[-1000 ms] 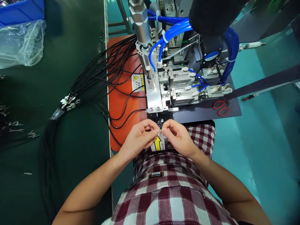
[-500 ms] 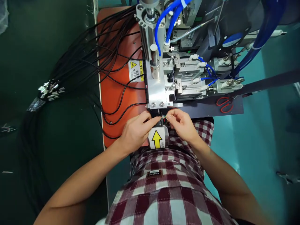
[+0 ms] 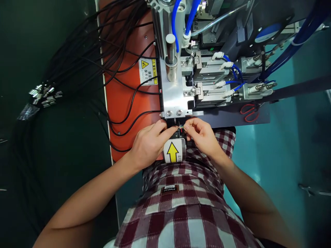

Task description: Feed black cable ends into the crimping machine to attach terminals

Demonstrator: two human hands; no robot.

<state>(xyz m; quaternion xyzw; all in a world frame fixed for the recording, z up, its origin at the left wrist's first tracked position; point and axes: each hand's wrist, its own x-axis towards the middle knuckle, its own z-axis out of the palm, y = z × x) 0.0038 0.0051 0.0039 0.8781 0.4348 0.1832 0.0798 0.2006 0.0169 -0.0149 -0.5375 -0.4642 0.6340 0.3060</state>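
My left hand (image 3: 150,140) is closed over the end of a black cable (image 3: 120,149), which runs in under it from the left. Its index finger reaches toward the small fixture slot at the machine's front. Thin coloured wires (image 3: 181,127), one of them red, show between the fingertips of both hands. My right hand (image 3: 203,135) pinches these wires from the right with thumb and index finger. Both hands are just below the machine's metal plate (image 3: 172,100) and above a label with a yellow arrow (image 3: 172,151). The exact wire ends are too small to make out.
Several black cables lie across the orange-red machine bed (image 3: 142,113); their bundle with metal connectors (image 3: 45,93) is on the dark green table (image 3: 69,148). Pneumatic cylinders (image 3: 214,93) with blue hoses (image 3: 192,17) stand ahead. Red-handled scissors (image 3: 249,113) lie on the right plate.
The camera view has shifted slightly, so the machine and cable bundle appear a little higher and further left. Both hands stay at the same spot by the wires, with only slight finger movement.
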